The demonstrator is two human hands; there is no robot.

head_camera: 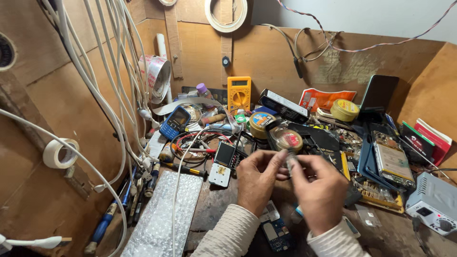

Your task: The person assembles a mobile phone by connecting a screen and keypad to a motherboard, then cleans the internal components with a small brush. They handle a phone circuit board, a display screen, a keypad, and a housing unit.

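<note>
My left hand (258, 180) and my right hand (318, 188) meet above the middle of a cluttered wooden bench (214, 204). Between their fingertips they pinch a small blurred grey part (290, 162); what it is cannot be made out. Both wrists wear cream knitted sleeves. Just left of my left hand lies a small opened keypad phone (223, 163) with its dark screen up. A blue circuit board (276, 233) lies under my wrists. Behind my hands stands a round tin of paste (287, 140).
A yellow multimeter (239, 93), a blue keypad phone (175, 122), tape rolls (344, 110), opened smartphones (392, 162) and a white station box (435, 202) crowd the bench. White cables (102, 95) hang at left, bubble wrap (164, 216) and screwdrivers (107, 221) lie below them.
</note>
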